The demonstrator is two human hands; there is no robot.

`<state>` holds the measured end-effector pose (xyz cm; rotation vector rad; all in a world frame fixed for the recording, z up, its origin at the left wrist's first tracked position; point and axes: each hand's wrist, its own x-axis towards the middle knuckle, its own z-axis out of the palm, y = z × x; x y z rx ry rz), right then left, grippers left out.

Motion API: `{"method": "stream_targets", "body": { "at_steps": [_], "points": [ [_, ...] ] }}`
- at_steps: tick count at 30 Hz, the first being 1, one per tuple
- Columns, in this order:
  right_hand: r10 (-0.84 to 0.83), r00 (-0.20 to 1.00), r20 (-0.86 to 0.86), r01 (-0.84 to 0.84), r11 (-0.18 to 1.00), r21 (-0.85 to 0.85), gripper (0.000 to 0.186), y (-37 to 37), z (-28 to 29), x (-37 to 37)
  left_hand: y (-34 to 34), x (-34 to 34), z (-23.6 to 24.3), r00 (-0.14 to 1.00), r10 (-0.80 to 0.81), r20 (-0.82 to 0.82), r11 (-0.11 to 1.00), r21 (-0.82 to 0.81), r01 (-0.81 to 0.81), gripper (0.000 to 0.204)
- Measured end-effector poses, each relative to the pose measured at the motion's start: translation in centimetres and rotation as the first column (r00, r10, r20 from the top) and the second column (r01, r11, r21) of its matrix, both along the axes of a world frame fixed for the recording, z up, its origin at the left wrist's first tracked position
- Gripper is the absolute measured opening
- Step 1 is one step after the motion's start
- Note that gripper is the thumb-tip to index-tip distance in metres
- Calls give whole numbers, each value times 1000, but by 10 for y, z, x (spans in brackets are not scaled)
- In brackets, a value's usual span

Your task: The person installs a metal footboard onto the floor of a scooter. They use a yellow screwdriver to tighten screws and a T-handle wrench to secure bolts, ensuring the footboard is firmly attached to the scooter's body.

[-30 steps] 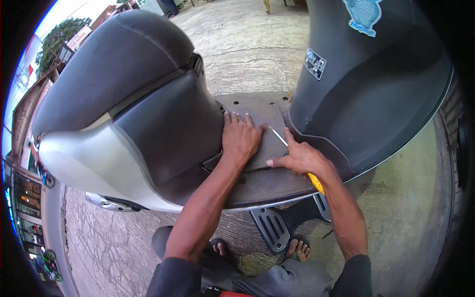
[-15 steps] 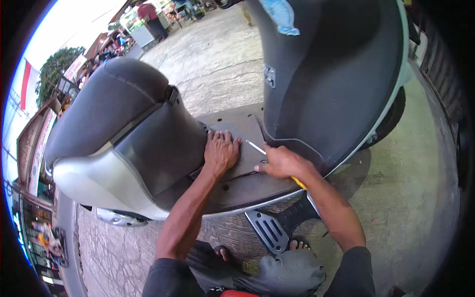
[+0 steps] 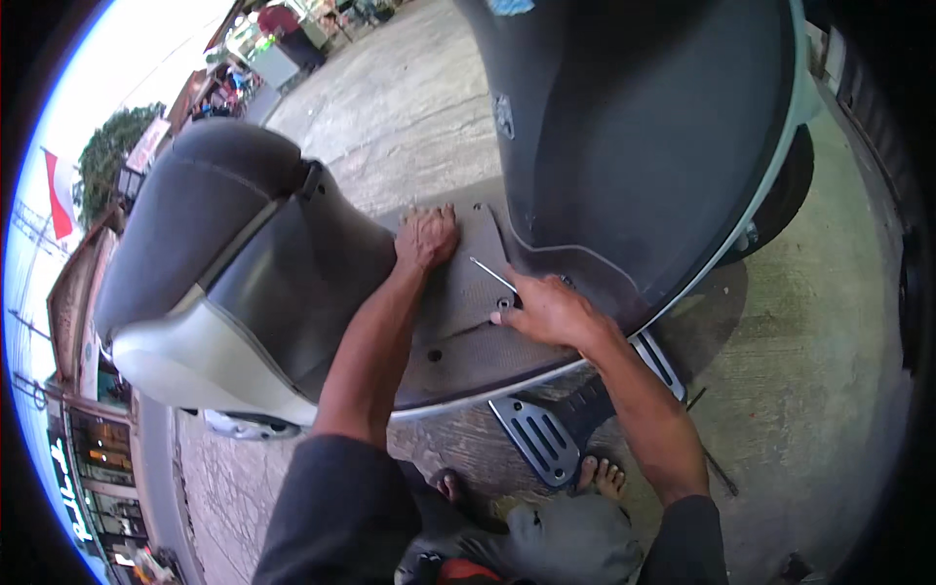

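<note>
A grey panel (image 3: 468, 283) lies on the scooter's footboard between seat and front shield. My left hand (image 3: 426, 236) rests on the panel's far left part, fingers spread over it. My right hand (image 3: 541, 307) grips a screwdriver (image 3: 492, 275) with its thin metal shaft pointing up-left above the panel; its handle is hidden by the hand. The right thumb is low, beside a round fitting (image 3: 503, 303) on the panel. A dark hole (image 3: 435, 355) shows in the footboard nearer me.
The seat (image 3: 200, 205) rises at left, the front shield (image 3: 653, 117) at right. Below the scooter are slotted metal foot plates (image 3: 531, 439), near my feet, and a thin dark rod (image 3: 717, 468). A person in red (image 3: 278, 24) stands far back by a stall; a road runs at left.
The view has shifted. My left hand has slid farther toward the panel's far side. My right hand still holds the screwdriver over the panel, its yellow handle no longer showing.
</note>
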<state>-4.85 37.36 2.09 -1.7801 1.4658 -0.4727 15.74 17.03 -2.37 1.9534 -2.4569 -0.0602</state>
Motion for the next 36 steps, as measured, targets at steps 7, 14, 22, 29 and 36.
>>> {"method": "stream_targets", "body": {
  "at_steps": [7, 14, 22, 29, 36],
  "points": [
    [-243, 933, 267, 253, 967, -4, 54, 84, 7, -30, 10, -14, 31, 996, 38, -78, 991, 130, -28, 51],
    [-463, 771, 438, 274, 862, 427, 46, 175, -48, -22, 1, -75, 56, 893, -386, -234, 878, -391, 277, 54],
    [-391, 820, 418, 223, 891, 396, 48, 206, -87, -10, -2, 25, -10, 984, -122, -128, 991, -66, 114, 58],
    [-468, 635, 614, 147, 854, 499, 28, 267, -127, -17, 36, -24, 35, 785, -594, -177, 784, 91, 614, 39],
    [-742, 592, 315, 622, 669, 407, 37, 265, -138, -27, 6, -35, 55, 668, -738, -95, 614, 317, 723, 31]
  ]
}}
